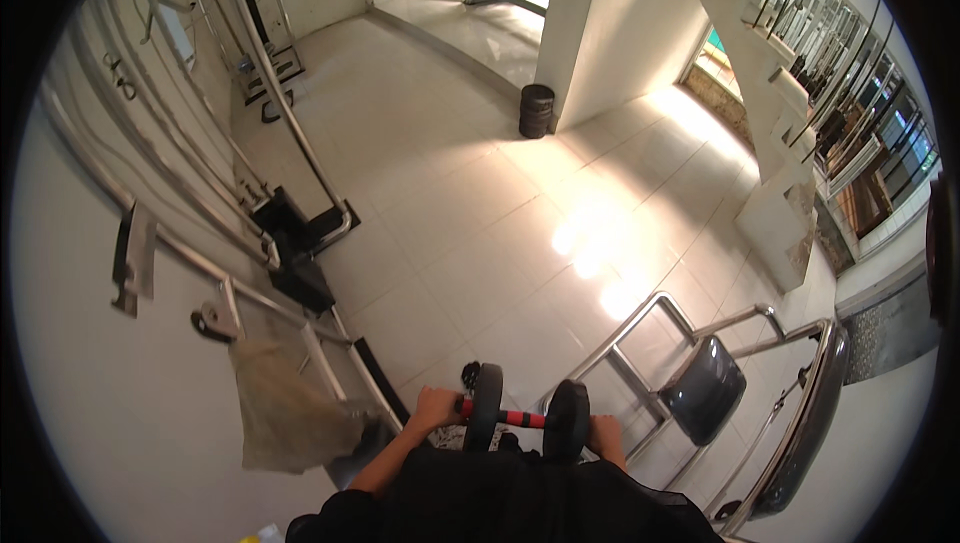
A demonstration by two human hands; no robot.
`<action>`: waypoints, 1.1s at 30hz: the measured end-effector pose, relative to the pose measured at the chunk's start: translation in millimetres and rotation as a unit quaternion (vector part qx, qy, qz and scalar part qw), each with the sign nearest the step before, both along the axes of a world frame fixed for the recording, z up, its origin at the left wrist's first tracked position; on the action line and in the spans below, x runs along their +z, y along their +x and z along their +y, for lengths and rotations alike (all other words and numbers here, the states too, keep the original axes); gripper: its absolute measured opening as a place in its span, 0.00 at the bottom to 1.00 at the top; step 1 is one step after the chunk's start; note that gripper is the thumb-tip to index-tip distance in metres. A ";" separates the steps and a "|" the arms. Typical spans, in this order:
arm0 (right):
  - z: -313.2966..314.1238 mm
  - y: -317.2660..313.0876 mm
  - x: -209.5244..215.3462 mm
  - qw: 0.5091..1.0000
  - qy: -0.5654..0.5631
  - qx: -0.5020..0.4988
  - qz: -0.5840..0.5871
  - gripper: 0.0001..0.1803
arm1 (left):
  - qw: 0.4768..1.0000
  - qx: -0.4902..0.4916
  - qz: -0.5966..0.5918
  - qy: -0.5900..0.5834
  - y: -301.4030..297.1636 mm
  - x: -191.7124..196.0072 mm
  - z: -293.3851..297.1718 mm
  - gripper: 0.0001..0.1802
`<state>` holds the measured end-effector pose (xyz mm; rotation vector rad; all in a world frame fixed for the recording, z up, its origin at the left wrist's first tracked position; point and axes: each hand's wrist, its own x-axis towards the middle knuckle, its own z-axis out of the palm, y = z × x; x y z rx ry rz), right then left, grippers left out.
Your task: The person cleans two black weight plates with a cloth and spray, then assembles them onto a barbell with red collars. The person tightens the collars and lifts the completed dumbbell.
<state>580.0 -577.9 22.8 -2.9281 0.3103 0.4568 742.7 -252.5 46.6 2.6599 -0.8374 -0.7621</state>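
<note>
In front of my body is a dumbbell (522, 420) with two round black plates and a red-and-black bar between them. A short red piece also shows outside the left plate. My left hand (438, 408) is closed around that red piece. At the other end, my right hand (604, 434) is closed beside the outer face of the right plate, its fingers partly hidden. The dumbbell lies roughly level across me, over my dark clothing.
A metal-framed seat with a dark pad (706, 390) stands close on my right. Along the left wall runs a tubular machine frame (290, 113), with a greyish cloth (290, 408) hanging nearby. A black cylinder (536, 110) stands by the pillar on the tiled floor (450, 233).
</note>
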 end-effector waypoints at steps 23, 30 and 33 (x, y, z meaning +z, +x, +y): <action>-202.0 555.5 56.7 0.997 0.074 0.015 0.010 0.14 | 0.996 -0.049 0.026 0.071 553.8 29.0 -204.0 0.18; -265.5 727.9 45.1 0.992 0.090 0.083 0.000 0.13 | 0.998 0.014 0.050 0.036 683.2 24.6 -242.8 0.19; -277.6 811.5 38.6 0.993 0.065 0.092 0.025 0.12 | 0.998 0.028 0.063 0.012 767.1 14.7 -254.3 0.16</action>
